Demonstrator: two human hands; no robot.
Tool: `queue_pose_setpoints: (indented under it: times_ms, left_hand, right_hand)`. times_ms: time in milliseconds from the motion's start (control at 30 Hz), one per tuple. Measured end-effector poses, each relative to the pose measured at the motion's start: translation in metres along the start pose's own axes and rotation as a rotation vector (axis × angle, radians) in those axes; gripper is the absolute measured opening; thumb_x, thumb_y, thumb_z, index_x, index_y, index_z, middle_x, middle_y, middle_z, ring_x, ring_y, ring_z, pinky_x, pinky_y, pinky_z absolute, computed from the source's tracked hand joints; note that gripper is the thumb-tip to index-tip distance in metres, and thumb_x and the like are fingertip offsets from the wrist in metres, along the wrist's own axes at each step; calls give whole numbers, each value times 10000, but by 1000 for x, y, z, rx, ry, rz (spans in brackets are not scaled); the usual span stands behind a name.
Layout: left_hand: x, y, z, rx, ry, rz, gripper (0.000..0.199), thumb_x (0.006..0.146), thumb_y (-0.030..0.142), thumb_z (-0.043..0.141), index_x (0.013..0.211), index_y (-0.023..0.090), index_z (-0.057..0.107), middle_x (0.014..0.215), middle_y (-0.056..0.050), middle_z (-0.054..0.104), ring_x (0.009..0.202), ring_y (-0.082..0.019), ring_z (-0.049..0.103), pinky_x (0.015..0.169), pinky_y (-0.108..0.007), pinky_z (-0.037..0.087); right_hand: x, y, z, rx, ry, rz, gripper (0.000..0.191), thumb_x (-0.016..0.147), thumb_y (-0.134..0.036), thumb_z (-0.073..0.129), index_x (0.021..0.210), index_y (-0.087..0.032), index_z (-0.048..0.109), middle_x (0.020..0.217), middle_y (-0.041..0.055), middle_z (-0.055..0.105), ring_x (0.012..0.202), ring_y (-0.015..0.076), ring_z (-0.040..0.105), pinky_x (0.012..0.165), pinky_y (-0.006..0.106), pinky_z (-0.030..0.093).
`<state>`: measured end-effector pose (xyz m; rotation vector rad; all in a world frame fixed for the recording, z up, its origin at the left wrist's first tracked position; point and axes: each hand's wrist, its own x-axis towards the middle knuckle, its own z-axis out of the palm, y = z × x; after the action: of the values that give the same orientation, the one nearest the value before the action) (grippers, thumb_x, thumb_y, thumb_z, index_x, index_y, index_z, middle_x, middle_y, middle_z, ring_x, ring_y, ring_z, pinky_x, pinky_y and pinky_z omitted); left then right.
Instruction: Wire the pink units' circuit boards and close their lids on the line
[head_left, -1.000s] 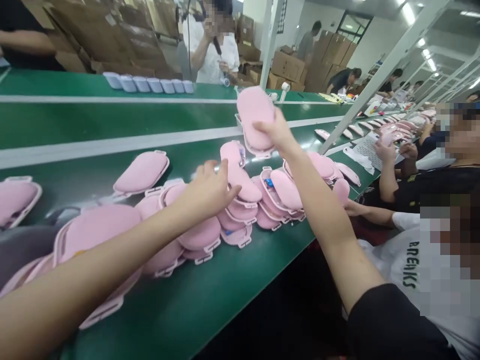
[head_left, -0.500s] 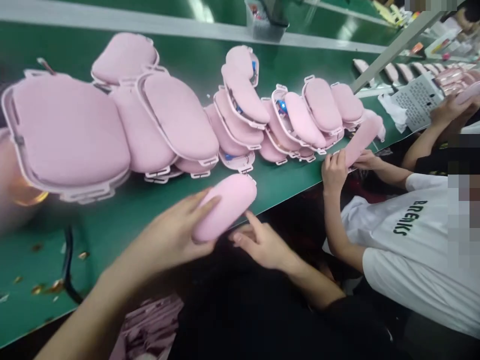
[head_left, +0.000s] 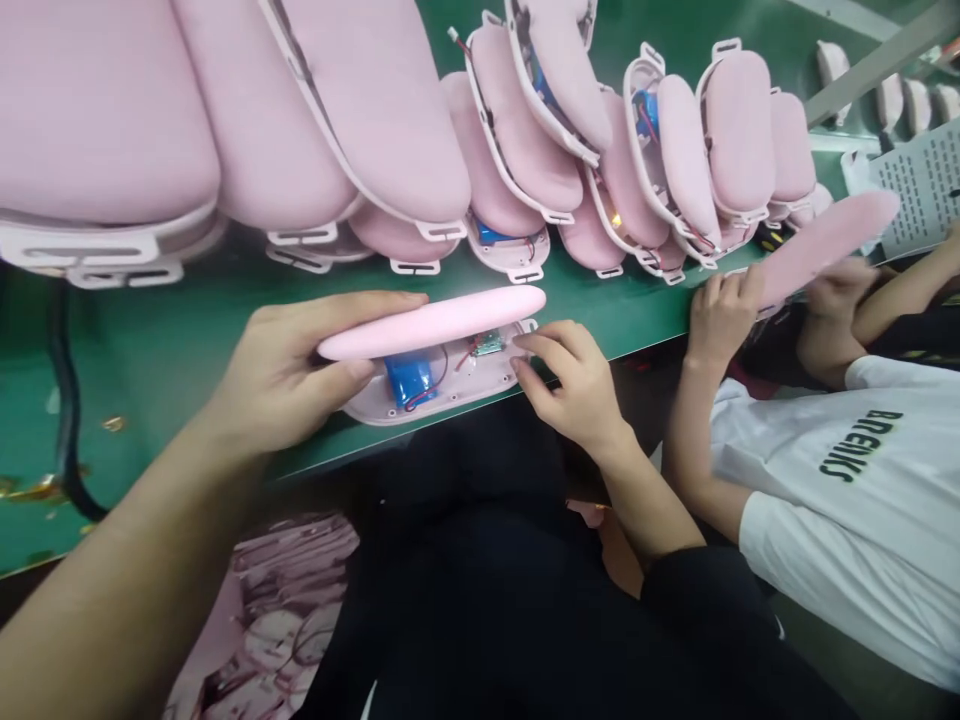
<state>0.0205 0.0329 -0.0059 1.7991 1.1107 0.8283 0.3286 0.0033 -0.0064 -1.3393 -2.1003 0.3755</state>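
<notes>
My left hand (head_left: 292, 365) grips a pink padded cover (head_left: 435, 320) by its left end, thumb below and fingers on top. The cover is tilted up, edge toward me. Beneath it a pink plastic shell (head_left: 472, 385) lies open at the table's front edge. Inside the shell are a blue battery pack (head_left: 411, 380), red and black wires, and a small green circuit board (head_left: 490, 344). At the shell's right end is my right hand (head_left: 574, 385), its thumb and fingers bent together near the board. What those fingertips hold, if anything, is too small to make out.
Several pink padded casings (head_left: 525, 130) are piled along the green table (head_left: 600, 325). A black cable (head_left: 67, 400) lies at left. To the right, a co-worker's hand (head_left: 724, 320) holds another pink piece (head_left: 825, 245). Pink parts fill a container (head_left: 277, 620) below the table.
The pink cover has tilted up and now shows the shell's inside. My right hand has come to the shell's right end. The view has shifted, and the piles appear higher and closer.
</notes>
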Motion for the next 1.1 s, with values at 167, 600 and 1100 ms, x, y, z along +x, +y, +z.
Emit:
queue_pose_setpoints:
  times_ms: [167,600,1100]
  left_hand:
    - [-1,0,2,83,-18,96,591,1084,713,495,1490,319,667,1495,25,711,1330,-280,711,1124,-495,567]
    - [-1,7,3,114,20,68,639,1000,712,496,1367,259,757,1408,-25,765,1256,-279,750,1107,-366,587]
    - [-4,7,4,156,-4,176,566,1021,543,492,1407,203,727,1395,-18,764,1255,-251,744,1104,-334,573]
  right_hand:
    - [8,-14,-3,-49,25,-83,187,1072,-308,606,1133,-249,773,959,69,767,903,233,705,876,418,584]
    - [46,-44,-19,531,-516,368,150,929,-218,693,970,-176,831,764,-37,720,641,86,560,636,229,461]
    - [38,-42,6,1057,-514,690,478,806,-604,925,883,-147,808,770,14,780,635,121,753,506,176,558]
